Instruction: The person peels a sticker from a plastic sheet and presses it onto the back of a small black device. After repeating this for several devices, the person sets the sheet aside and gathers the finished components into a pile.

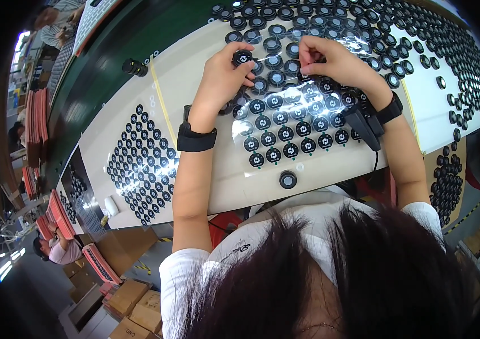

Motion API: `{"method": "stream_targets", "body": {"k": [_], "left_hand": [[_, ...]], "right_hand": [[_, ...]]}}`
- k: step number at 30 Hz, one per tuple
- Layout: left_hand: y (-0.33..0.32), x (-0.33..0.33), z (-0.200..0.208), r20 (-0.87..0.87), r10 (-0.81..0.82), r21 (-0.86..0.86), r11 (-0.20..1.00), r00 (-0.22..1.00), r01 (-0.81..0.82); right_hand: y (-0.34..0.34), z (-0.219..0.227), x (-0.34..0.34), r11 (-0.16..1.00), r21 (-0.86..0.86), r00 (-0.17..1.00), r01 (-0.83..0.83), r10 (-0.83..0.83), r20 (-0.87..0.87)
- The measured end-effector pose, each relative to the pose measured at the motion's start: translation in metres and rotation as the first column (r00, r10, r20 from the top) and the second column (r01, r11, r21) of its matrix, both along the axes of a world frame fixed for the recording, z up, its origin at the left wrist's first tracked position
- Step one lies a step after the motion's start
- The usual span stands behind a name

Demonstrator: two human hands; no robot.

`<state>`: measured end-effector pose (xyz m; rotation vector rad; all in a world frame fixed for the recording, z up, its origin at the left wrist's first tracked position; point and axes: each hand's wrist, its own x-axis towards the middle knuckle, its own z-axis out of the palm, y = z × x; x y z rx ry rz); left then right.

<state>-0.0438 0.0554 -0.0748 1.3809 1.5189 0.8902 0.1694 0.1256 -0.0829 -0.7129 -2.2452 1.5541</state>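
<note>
My left hand grips a round black disc-shaped piece with a white mark on its top, between thumb and fingers. To its right, my right hand is pinched closed over the rows of pieces; what lies in its fingertips is too small to make out. Below both hands lies a glossy clear sheet with rows of round black labels bearing white marks. Round black pieces with grey centres stand around and under my fingers. One more such piece sits alone near the table's front edge.
Another group of round black labels lies at the left of the pale table. A black-and-yellow cylindrical object stands at the far left. Many black pieces crowd the right side. Cardboard boxes are stacked lower left; other people work nearby.
</note>
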Motion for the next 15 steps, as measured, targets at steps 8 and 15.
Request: {"method": "stream_targets", "body": {"k": [8, 15], "left_hand": [[-0.018, 0.006, 0.052, 0.439, -0.081, 0.063, 0.996, 0.895, 0.06], [-0.057, 0.02, 0.12, 0.586, -0.205, 0.351, 0.936, 0.784, -0.018]], "right_hand": [[0.005, 0.022, 0.015, 0.949, -0.286, 0.928, -0.13, 0.015, -0.373], [0.003, 0.032, 0.015, 0.947, -0.319, 0.911, -0.017, -0.118, -0.396]]}}
